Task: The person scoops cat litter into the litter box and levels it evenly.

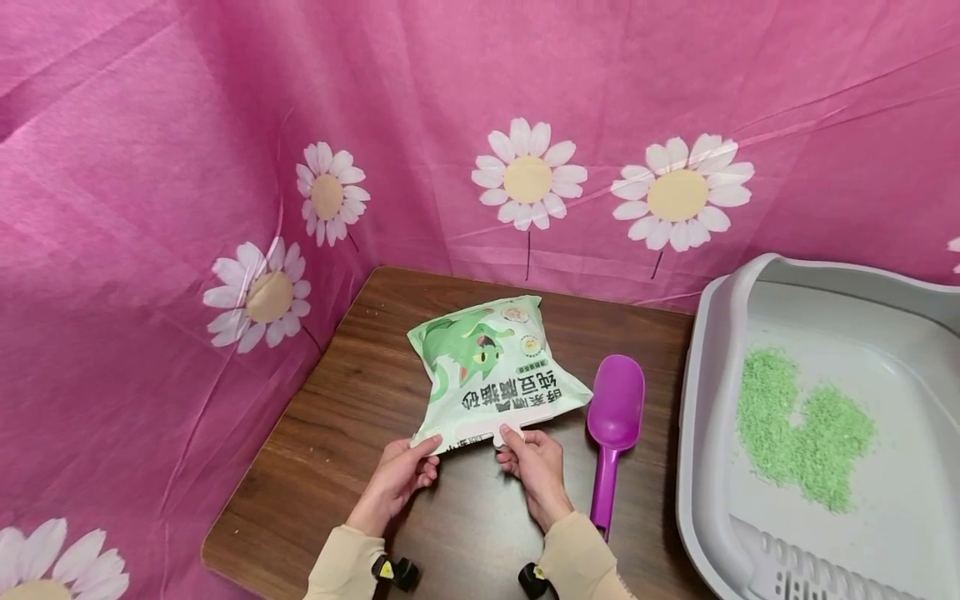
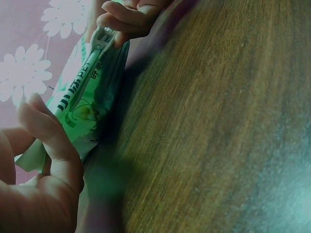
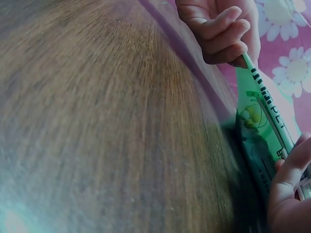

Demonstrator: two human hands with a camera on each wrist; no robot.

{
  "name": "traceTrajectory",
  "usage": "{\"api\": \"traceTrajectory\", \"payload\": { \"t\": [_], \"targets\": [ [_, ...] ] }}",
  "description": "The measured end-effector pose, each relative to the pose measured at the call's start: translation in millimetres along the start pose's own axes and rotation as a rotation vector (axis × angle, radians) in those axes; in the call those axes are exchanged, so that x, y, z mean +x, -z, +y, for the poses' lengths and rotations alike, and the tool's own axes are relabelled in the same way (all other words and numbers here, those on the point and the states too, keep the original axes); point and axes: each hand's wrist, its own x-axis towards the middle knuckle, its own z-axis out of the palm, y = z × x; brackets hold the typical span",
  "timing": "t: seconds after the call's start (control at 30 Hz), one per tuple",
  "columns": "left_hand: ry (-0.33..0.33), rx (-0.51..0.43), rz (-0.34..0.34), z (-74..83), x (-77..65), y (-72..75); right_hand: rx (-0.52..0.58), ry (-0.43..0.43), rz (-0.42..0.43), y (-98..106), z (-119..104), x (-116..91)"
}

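A pale green and white cat litter bag (image 1: pixel 487 367) with a green cat printed on it lies on the table, its near edge lifted toward me. My left hand (image 1: pixel 399 479) pinches the bag's near left corner between thumb and curled fingers. Along the near edge sits a white bag clip (image 1: pixel 534 422); its wider end (image 2: pixel 103 38) shows in the left wrist view. My right hand (image 1: pixel 536 471) pinches the clip at the edge, thumb on top. In the right wrist view the bag's printed edge (image 3: pixel 265 97) stretches between both hands.
A purple scoop (image 1: pixel 617 404) lies right of the bag, handle toward me. Farther right stands a grey litter box (image 1: pixel 720 467) with green litter granules (image 1: pixel 806 429) on its floor. The brown wooden table (image 1: pixel 322 442) meets a pink flowered curtain (image 1: pixel 427 167) at the back and left.
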Motion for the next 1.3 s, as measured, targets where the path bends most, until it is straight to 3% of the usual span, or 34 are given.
{"api": "traceTrajectory", "payload": {
  "t": [0.37,0.87,1.0,1.07,1.13,1.3],
  "targets": [
    [-0.004,0.02,-0.041,1.7,3.0,0.4,0.002,0.035,-0.014,1.9,-2.9,-1.4],
    [-0.003,0.049,-0.063,3.2,4.6,1.2,-0.157,0.062,-0.046,9.7,-12.0,-9.6],
    [-0.006,0.096,-0.054,4.9,3.0,2.6,-0.216,0.088,-0.043,10.5,-15.4,-13.9],
    [-0.023,0.174,-0.033,6.2,2.0,3.4,-0.256,0.107,-0.032,11.4,-18.6,-16.4],
    [-0.08,0.344,0.01,9.6,0.1,5.0,-0.272,0.134,-0.015,12.4,-24.2,-20.1],
    [-0.384,0.889,0.229,30.5,-12.2,6.0,-0.166,0.273,0.082,19.0,-57.0,-38.8]
  ]
}}
